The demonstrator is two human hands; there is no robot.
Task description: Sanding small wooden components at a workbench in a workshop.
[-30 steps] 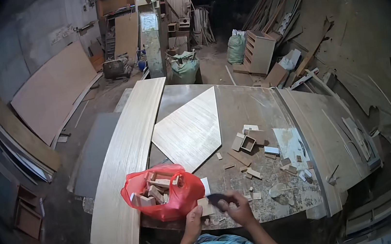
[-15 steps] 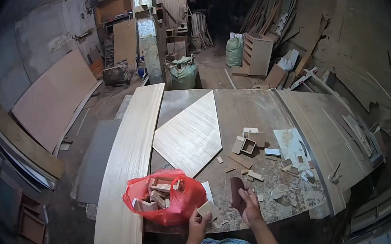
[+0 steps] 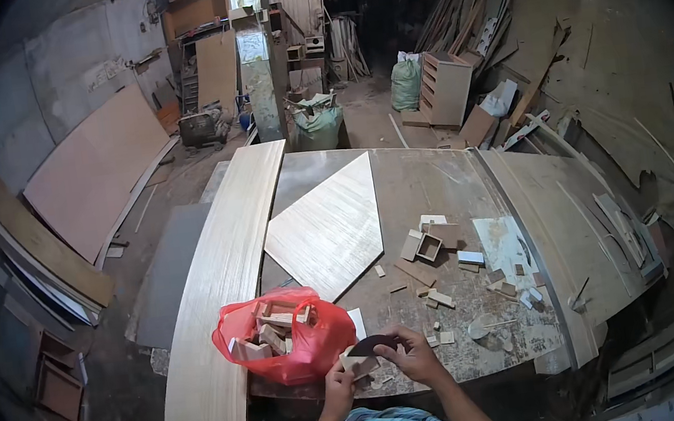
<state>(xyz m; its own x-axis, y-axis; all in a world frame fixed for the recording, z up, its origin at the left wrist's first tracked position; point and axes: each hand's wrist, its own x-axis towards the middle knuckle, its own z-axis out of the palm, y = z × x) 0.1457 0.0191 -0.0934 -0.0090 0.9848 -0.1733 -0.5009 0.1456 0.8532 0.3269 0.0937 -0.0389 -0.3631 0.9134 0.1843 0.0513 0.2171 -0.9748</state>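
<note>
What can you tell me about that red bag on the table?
The red plastic bag is thin, shiny and crumpled, with its mouth open upward. It is stuffed with small wooden offcuts. It sits at the near edge of the workbench, partly on a long pale board, just left of the person's left hand.

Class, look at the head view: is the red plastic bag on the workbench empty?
No. The red plastic bag lies open on the workbench with several small wooden blocks visible inside it.

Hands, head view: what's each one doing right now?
Left hand: closed on a small wood block.
Right hand: closed on a dark curved piece.
</note>
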